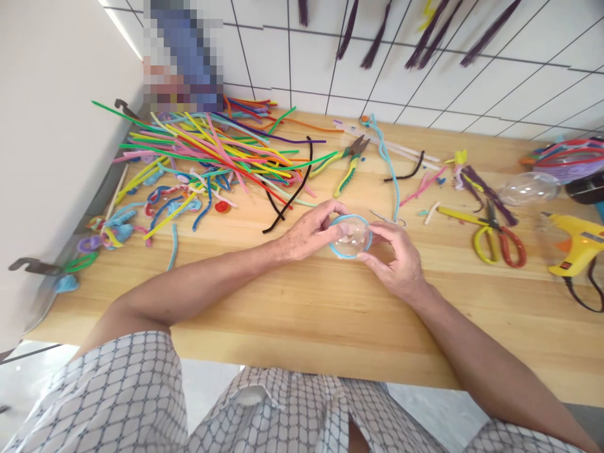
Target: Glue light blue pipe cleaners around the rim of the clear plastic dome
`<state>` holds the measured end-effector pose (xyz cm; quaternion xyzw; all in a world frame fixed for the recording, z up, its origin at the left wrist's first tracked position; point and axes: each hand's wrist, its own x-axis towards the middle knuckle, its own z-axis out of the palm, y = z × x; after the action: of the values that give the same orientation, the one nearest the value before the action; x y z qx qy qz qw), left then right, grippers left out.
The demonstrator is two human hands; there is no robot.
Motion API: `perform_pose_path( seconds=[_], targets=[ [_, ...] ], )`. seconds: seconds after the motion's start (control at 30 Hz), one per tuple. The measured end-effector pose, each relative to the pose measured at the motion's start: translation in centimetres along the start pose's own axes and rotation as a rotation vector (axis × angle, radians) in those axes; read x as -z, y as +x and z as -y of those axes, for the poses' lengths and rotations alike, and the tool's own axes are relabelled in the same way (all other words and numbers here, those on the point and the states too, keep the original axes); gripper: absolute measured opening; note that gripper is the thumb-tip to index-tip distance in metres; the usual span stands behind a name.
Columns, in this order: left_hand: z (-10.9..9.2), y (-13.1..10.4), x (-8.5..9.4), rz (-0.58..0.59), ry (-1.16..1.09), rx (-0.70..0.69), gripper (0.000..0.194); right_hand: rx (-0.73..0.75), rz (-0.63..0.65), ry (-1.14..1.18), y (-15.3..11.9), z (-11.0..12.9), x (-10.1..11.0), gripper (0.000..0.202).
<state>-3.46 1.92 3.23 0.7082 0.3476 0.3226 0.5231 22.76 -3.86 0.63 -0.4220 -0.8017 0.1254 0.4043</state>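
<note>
Between my two hands is a clear plastic half-ball (355, 242) with a light blue pipe cleaner running round its rim. My left hand (314, 231) grips it from the left, the thumb lying over the clear part and the fingers behind the rim. On the right side, my right hand (395, 257) pinches the rim between thumb and fingers. Just behind the right fingertips lies a small pair of metal tweezers or scissors (389, 219), partly hidden. A long light blue pipe cleaner (392, 182) stretches away behind it.
A heap of coloured pipe cleaners (212, 151) covers the left back. Green-yellow pliers (346, 165) lie behind my hands. To the right are scissors (495, 236), a yellow glue gun (576, 242) with a cord, and another clear plastic shell (528, 189). Purple tassels (427, 38) hang on the tiled wall.
</note>
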Motion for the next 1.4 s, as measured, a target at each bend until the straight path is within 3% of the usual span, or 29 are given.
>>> perform_pose_path(
  seconds=[0.2, 0.53, 0.77, 1.4],
  targets=[
    [-0.5, -0.1, 0.2, -0.001, -0.004, 0.004, 0.041, 0.005, 0.001, 0.006, 0.0, 0.0, 0.0, 0.056],
    [-1.8, 0.0, -1.1, -0.081, 0.013, 0.155, 0.037, 0.038, 0.009, -0.069, -0.2, 0.2, 0.0, 0.054],
    [-1.6, -0.1, -0.4, -0.007, -0.041, 0.11, 0.039, -0.023, 0.012, -0.014, -0.3, -0.1, 0.0, 0.056],
    [0.0, -0.3, 0.3, 0.012, 0.001, 0.016, 0.041, -0.111, 0.025, 0.048, 0.0, -0.4, 0.2, 0.049]
  ],
)
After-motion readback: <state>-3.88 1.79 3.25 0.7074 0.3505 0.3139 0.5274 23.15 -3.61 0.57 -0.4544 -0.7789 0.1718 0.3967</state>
